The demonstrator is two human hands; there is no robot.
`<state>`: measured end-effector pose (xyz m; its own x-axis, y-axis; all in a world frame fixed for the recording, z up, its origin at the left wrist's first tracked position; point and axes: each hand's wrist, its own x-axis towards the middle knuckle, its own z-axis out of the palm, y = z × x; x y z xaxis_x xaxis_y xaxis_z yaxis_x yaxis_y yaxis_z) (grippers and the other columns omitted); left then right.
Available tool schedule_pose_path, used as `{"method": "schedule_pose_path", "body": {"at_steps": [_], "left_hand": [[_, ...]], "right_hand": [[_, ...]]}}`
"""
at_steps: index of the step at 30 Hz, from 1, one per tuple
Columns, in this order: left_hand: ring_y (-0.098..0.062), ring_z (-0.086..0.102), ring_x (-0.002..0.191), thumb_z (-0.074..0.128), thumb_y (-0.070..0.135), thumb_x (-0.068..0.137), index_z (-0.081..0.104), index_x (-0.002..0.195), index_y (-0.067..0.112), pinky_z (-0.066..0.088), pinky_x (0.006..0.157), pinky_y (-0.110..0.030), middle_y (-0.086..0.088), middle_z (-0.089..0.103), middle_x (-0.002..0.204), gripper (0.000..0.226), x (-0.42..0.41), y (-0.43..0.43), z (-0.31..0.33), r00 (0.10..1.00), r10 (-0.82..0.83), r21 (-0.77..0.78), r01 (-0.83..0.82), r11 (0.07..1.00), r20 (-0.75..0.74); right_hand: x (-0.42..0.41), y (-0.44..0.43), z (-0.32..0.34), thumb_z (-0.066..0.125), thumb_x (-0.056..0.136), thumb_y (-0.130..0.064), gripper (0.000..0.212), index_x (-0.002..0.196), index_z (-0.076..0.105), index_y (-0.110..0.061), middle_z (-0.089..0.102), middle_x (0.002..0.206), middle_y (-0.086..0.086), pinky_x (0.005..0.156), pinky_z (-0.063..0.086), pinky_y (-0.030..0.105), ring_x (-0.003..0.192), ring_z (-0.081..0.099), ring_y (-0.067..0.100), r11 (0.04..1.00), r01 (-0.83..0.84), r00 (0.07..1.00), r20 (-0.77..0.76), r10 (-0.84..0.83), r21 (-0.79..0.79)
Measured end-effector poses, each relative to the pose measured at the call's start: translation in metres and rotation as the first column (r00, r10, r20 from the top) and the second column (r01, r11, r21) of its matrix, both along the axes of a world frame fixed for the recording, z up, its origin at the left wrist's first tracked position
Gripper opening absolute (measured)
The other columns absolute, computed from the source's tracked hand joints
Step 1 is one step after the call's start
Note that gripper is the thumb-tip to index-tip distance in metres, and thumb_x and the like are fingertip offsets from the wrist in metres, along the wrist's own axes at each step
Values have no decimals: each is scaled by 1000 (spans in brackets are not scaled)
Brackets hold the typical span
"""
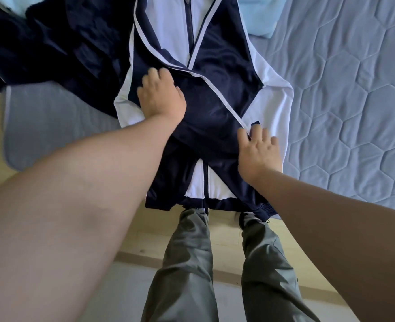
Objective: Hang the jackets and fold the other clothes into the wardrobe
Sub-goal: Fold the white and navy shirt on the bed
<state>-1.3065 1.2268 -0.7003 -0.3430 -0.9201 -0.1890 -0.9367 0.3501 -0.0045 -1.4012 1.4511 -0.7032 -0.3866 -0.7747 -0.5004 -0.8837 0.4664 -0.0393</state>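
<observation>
Here's the navy and white track jacket [217, 73], spread front-up on the quilted blue-grey bed cover [354, 89], its hem hanging just over the near edge of the bed. The zip [189, 26] runs up the middle toward the collar at the top of the view. One navy sleeve [215, 108] with a white stripe lies folded diagonally across the chest, and its cuff [255, 123] ends up at the jacket's right side.

The left hand [160, 98] is palm down on the jacket's left side, where navy meets white. Its fingers are stretched forward and lie flat on the cloth, gripping nothing. The right hand [258, 147] is down by the folded cuff, fingers spread and fairly straight on the white panel, thumb touching the end of the white stripe. It looks like a flat press rather than a pinch, though what the fingertips are doing under the fabric edge is hard to make out.

Off to the left, a second dark navy garment [40, 43] lies crumpled, touching the jacket. A pale blue cloth [257, 17] sits beyond the jacket's right shoulder. Below, the person's grey trousers [187, 263] stand right against the bed on a light wooden floor [133, 228].
</observation>
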Motion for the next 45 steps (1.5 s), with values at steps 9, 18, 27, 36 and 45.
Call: {"method": "schedule_pose_path", "body": {"at_steps": [9, 18, 27, 36, 45], "left_hand": [[-27, 47, 121, 61, 28, 90, 45, 132, 20, 40, 96, -40, -7, 40, 142, 46, -42, -53, 1, 977, -211, -64, 211, 975, 19], [-25, 62, 100, 54, 16, 90, 50, 117, 16, 48, 88, -38, -5, 46, 130, 27, -40, -90, 17, 960, 27, -139, -68, 988, -279], [-23, 60, 112, 48, 45, 96, 51, 126, 15, 38, 76, -28, -1, 57, 130, 42, -50, -150, 27, 914, 266, 117, -241, 964, -308], [-31, 54, 118, 45, 17, 96, 54, 121, 17, 43, 86, -41, -8, 63, 122, 27, -40, -171, 51, 974, 150, -5, -153, 988, -172], [-25, 64, 99, 68, 12, 80, 58, 91, 15, 48, 73, -29, -2, 63, 101, 14, -35, -178, 61, 928, 264, 359, -160, 920, -263]], "right_hand": [[6, -9, -6, 76, 78, -44, 74, 133, 28, -28, 32, 128, 10, 81, 49, 45, 120, 42, 33, 913, -66, 938, 336, -80, 402], [-43, -94, -1, 52, 91, -22, 30, 117, 44, -11, 43, 124, 14, 71, 34, 38, 106, 52, 37, 867, 499, 827, 300, -475, -2], [-108, -229, 12, 52, 96, -43, 70, 155, 22, -22, 42, 151, 0, 95, 40, 32, 123, 56, 24, 632, 766, 577, 557, -597, -117], [-131, -270, 43, 45, 90, -10, 22, 101, 53, -26, 69, 91, 1, 43, 49, 22, 43, 64, 12, 338, 935, 129, 782, -610, 110], [-138, -271, 62, 65, 91, -37, 15, 84, 54, -29, 66, 83, -6, 49, 56, 24, 48, 67, 11, 502, 865, 343, 757, -556, -24]]}}
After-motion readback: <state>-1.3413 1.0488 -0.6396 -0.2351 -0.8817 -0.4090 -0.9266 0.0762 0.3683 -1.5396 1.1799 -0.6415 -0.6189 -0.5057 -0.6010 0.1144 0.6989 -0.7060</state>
